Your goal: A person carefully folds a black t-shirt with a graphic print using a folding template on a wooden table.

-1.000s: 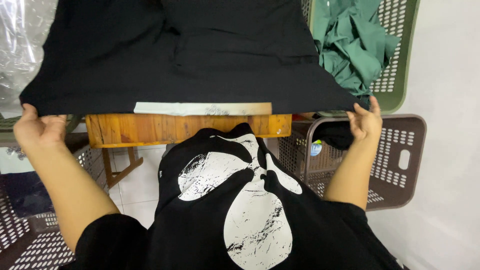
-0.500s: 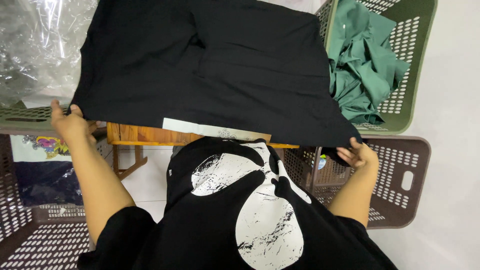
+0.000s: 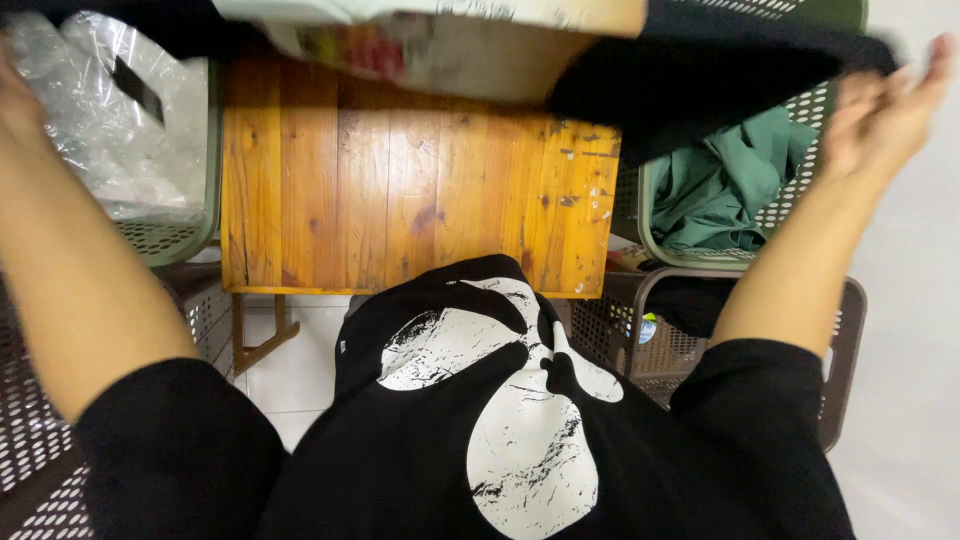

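Note:
A black garment (image 3: 720,70) is stretched across the top of the view, lifted off the wooden table (image 3: 400,190). A pale panel with a blurred coloured print (image 3: 430,50) shows on its underside. My right hand (image 3: 885,105) is raised at the top right and grips the garment's right edge, blurred by motion. My left hand (image 3: 10,95) is raised at the top left, mostly cut off by the frame edge, so its fingers are hidden. I wear a black shirt with a white skull print (image 3: 500,400).
A green basket (image 3: 650,235) with green clothes (image 3: 730,185) stands right of the table. Below it is a brown basket (image 3: 850,330). A basket with clear plastic bags (image 3: 110,130) is on the left, and a brown basket (image 3: 25,450) sits at the lower left.
The black garment went from lying spread over the table to being lifted high. Both arms rose with it, and the bare wooden tabletop now shows.

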